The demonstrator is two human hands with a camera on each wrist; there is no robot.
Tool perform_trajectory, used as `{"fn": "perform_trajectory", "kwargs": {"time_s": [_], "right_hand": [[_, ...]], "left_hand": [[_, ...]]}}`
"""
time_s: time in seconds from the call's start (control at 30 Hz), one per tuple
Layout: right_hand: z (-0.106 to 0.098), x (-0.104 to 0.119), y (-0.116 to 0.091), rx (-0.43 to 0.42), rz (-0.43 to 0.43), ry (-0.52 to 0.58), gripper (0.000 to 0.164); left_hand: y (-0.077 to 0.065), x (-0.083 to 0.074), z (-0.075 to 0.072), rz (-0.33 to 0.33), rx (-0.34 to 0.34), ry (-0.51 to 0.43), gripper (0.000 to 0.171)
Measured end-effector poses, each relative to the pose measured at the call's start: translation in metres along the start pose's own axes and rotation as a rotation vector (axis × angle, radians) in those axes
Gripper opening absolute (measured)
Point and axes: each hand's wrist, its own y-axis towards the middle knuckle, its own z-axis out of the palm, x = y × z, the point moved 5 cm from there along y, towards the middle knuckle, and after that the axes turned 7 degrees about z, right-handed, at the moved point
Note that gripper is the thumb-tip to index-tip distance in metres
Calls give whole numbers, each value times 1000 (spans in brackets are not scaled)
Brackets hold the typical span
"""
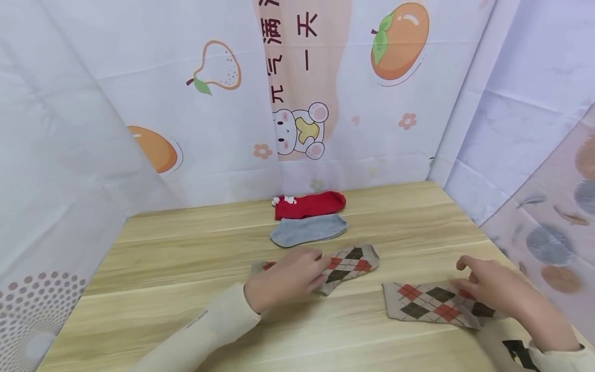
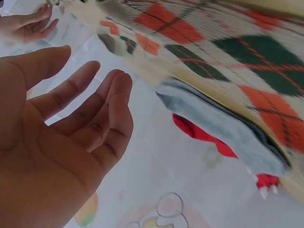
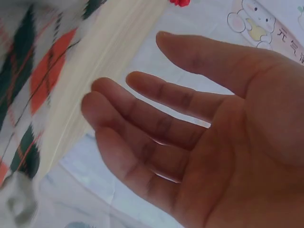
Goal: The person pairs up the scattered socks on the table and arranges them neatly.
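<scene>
My left hand (image 1: 288,278) hovers over one argyle sock (image 1: 350,264), beige with orange and dark green diamonds, and hides its middle in the head view. In the left wrist view the fingers are relaxed and apart, with nothing between them. A second argyle sock (image 1: 423,304) lies flat at the right, its far end partly behind my right hand (image 1: 504,289). The right wrist view shows that palm bare and its fingers (image 3: 142,104) gently bent, beside the patterned cloth of a sock (image 3: 45,71).
Behind the argyle socks lie a grey-blue ankle sock (image 1: 309,230) and a red sock (image 1: 311,205) with white trim, side by side on the wooden table (image 1: 186,248). A beige and black cloth item (image 1: 518,354) sits by the right sleeve. Printed curtains (image 1: 223,129) enclose the back and sides.
</scene>
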Motion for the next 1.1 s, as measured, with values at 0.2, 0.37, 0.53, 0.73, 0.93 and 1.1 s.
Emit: {"fn": "perform_trajectory", "kwargs": {"time_s": [0.2,0.37,0.53,0.73,0.93,1.1], "right_hand": [[-4,-15,-6,-127,12,-8,31],[-8,-29,-9,-170,42,-15,32],[-11,-44,-13,-187,110,-37,33],[-12,-57,-18,-231,152,-46,35],[-8,-62,-24,-311,105,-62,28],[-3,-68,-27,-343,97,-51,29]], "left_hand": [[22,-13,5,29,50,-6,26],[40,-22,8,128,-8,17,13],[57,-28,17,170,24,22,15],[70,-34,25,165,92,23,23],[80,-42,29,152,88,-34,15],[90,-51,33,183,73,-53,14]]}}
